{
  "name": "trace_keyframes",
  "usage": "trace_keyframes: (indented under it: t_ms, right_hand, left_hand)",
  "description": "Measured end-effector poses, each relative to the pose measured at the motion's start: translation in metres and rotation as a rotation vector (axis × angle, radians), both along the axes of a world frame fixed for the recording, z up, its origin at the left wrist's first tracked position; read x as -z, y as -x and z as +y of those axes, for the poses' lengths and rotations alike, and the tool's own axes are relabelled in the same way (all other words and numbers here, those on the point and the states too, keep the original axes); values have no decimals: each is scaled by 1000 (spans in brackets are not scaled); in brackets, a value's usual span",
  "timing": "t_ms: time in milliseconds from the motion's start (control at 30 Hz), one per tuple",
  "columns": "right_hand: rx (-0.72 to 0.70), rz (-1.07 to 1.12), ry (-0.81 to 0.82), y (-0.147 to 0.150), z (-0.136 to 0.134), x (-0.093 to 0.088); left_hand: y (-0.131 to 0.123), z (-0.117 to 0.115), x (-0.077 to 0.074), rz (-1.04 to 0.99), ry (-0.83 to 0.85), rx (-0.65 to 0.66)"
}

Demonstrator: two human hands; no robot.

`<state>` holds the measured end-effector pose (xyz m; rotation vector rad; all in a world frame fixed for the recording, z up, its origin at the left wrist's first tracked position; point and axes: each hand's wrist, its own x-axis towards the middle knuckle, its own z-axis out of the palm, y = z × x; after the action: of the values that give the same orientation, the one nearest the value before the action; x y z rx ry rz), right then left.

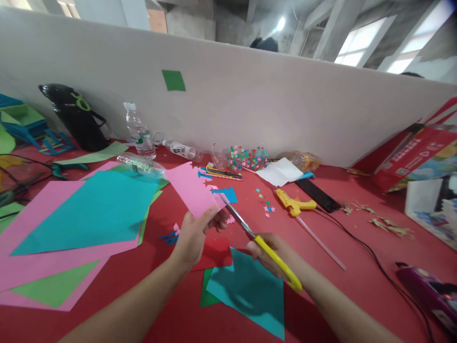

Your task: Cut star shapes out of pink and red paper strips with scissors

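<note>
Pink paper [187, 190] is grasped by the left hand [193, 238], scissors [262, 245] by the right hand [279, 245]. Loose stars [273, 209] and a glue gun [294, 204] lie nearby, bottles [140, 134] behind.

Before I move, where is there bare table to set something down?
Bare red table lies between the clear stick and black cord, and more narrowly between the pink sheets and left forearm. Bottles crowd the white partition; paper scraps crowd the left hand.
</note>
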<state>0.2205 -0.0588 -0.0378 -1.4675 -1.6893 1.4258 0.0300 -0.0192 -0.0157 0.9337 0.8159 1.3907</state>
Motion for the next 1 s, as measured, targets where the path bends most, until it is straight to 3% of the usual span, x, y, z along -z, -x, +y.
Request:
trace_keyframes:
  t_ms: [200, 500, 667, 800, 1000]
  right_hand:
    - [-20, -2, 67, -8, 2, -10]
    - [-143, 202, 90, -8, -5, -14]
    - [-156, 243, 55, -3, -7, -15]
    - [-107, 310, 76, 8, -13, -12]
    - [-68, 354, 101, 16, -20, -4]
  left_hand:
    - [12, 12, 6, -78, 135, -82]
    - [7, -1, -1, -52, 140, -69]
    - [2, -5, 10, 24, 14, -151]
    - [1, -13, 21, 223, -21, -186]
    - [-2, -19, 19, 325, -10, -175]
